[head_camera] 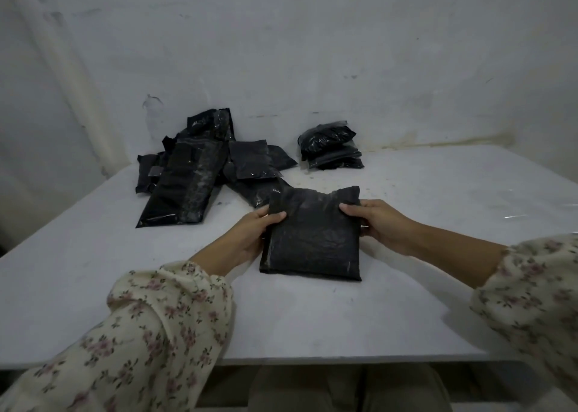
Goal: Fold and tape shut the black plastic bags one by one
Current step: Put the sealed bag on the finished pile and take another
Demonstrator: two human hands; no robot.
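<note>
I am seeing both arms reaching forward over the white table [93, 270], floral sleeves [162, 324] bunching at the forearms. The left hand [250, 230] is gripping the left edge of a folded black plastic bag [312, 239], its thumb lying on top near the upper corner. The right hand [378, 224] is gripping the opposite edge the same way, thumb on top. The remaining fingers of both hands are curling under the bag, so I am not seeing them. The bag is sitting near the table's middle, just in front of me; I cannot tell whether its far end is lifting off the surface. Behind it a loose heap of black bags [194, 173] is lying at the back left, and a small stack [331, 148] is resting apart at the back, against the wall [312, 51]. Any tape is too dim to make out
</note>
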